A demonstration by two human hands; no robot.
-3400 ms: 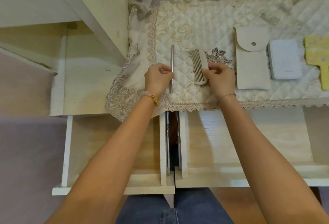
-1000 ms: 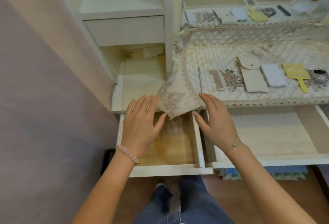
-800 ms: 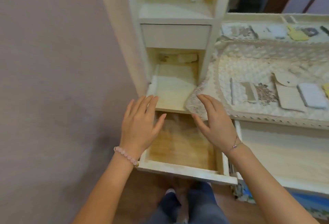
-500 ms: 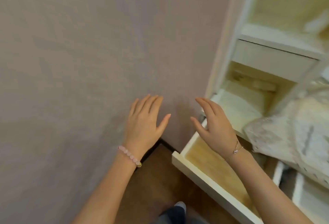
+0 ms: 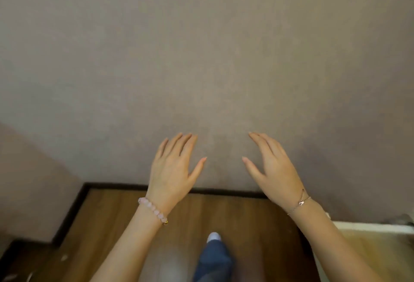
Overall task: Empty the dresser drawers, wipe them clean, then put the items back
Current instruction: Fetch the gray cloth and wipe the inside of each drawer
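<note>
The left hand (image 5: 172, 169) and right hand (image 5: 276, 171) are being held side by side, apart, before the wall (image 5: 201, 46). The drawer (image 5: 369, 225) is being seen low at the right, above the floor (image 5: 112, 214).

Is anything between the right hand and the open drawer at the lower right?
Nothing visible. The right hand is open and empty before the wall; the drawer lies lower, beside the forearm.

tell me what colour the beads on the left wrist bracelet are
Pale pink bracelet, one gold bead; head view.
</note>
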